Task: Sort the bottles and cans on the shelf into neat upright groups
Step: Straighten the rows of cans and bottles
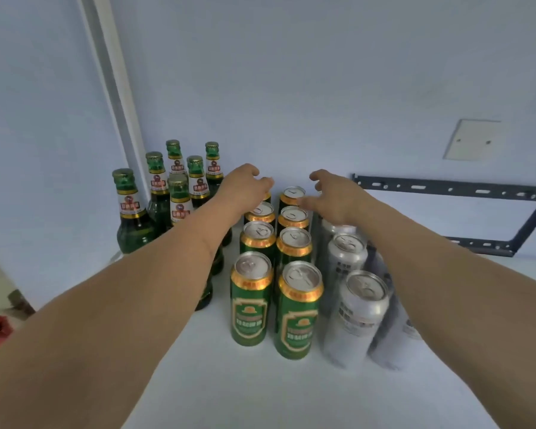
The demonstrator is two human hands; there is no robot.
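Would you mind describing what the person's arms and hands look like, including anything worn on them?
Both forearms are bare all the way to the picture's edge: no sleeves show. The left hand and right hand wear no gloves, and no watch, bracelet or ring is visible on either.

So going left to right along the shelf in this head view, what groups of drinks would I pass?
Green glass bottles with gold caps → green cans in two rows → silver cans. All stand upright. The left hand and right hand hover over the far green cans, holding nothing.
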